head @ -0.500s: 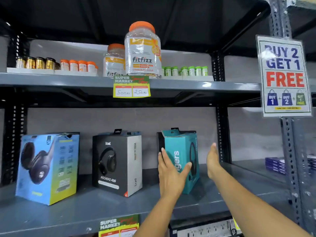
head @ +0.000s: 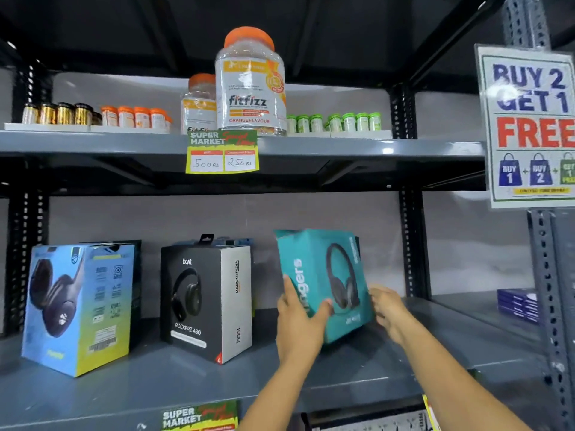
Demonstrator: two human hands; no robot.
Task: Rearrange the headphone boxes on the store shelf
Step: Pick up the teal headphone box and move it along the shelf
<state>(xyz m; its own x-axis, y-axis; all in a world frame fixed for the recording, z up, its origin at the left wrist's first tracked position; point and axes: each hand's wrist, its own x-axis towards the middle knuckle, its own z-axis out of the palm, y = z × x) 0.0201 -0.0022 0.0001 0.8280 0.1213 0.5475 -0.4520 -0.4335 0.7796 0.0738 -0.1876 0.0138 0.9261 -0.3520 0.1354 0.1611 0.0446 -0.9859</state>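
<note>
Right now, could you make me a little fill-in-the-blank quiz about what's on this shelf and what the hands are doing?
1. Both hands, left hand and right hand, grip the ____ box.
2. The black box stands between the teal box and the ____ box.
3. The big jar on the upper shelf has an ____ lid.
4. The sign reads buy 2, get 1 ____.

Missing words: teal; blue; orange; free

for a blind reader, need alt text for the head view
Both hands, left hand and right hand, grip a tilted teal box on the shelf. A black box and a blue box stand to its left.
</note>
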